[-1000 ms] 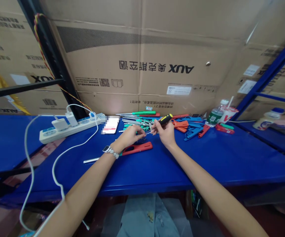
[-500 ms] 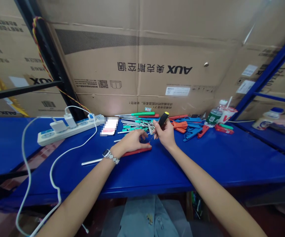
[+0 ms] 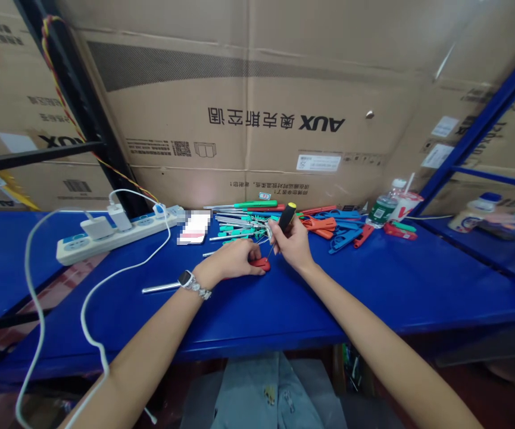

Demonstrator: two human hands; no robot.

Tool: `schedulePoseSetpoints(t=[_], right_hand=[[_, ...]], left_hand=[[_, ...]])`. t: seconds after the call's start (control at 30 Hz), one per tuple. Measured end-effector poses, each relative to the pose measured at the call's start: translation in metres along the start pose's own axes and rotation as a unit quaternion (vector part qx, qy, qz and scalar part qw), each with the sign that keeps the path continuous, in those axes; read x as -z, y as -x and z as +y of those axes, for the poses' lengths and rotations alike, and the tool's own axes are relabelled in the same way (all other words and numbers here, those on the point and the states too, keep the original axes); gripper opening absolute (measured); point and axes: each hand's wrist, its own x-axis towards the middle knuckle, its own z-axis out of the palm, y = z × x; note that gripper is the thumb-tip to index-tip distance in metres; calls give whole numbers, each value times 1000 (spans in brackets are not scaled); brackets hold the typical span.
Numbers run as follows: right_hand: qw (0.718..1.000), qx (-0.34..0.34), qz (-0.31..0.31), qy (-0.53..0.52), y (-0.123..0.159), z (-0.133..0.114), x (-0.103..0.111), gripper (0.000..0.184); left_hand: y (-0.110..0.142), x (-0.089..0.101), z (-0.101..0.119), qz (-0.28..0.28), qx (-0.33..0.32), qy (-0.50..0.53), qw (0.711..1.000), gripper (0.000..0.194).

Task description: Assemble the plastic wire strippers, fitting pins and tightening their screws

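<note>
My left hand (image 3: 233, 260) is closed around a red handle (image 3: 264, 264) that joins a straight metal rod (image 3: 161, 288) lying toward the left on the blue table. In my right hand (image 3: 293, 243) is a screwdriver (image 3: 288, 215) with a black handle and yellow end, held tilted. Its thin shaft points down to the tip of the red handle and seems to touch it. Behind both hands lies a pile of metal rods with green ends (image 3: 239, 223). Orange plastic pieces (image 3: 320, 224) and blue plastic pieces (image 3: 346, 238) are to the right of the pile.
A white power strip (image 3: 118, 235) with plugs and trailing cables lies on the left, near a blurred-out card (image 3: 194, 226). On the right stand a water bottle (image 3: 382, 208), a cup with a straw (image 3: 406, 207) and another bottle (image 3: 478, 213). Large cardboard boxes (image 3: 239, 77) rise behind the table (image 3: 355, 304).
The left hand has turned the red handle a little, so its slotted tip faces up. The screwdriver tip has come down onto it. The whole view has shifted slightly.
</note>
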Motion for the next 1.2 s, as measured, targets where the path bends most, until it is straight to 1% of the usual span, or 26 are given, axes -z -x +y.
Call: schedulePoseSetpoints(t=[0.27, 0.43, 0.6, 0.8, 1.0, 1.2], right_hand=[[1000, 3, -5, 3, 1, 1, -1, 40], [1000, 12, 1, 11, 1, 0, 0, 38], [999, 17, -13, 30, 3, 0, -1, 38], [1000, 5, -20, 14, 2, 2, -3, 38], [999, -4, -35, 8, 2, 3, -4, 44], [998, 8, -45, 43, 3, 3, -3, 43]], left_hand=[[1, 1, 2, 1, 4, -5, 1000, 25], [1, 1, 3, -11, 12, -4, 1000, 25], [0, 1, 2, -13, 11, -11, 1000, 26], [-1, 1, 2, -17, 15, -6, 1000, 26], [0, 3, 3, -29, 21, -8, 999, 30], [0, 3, 4, -30, 25, -5, 999, 30]])
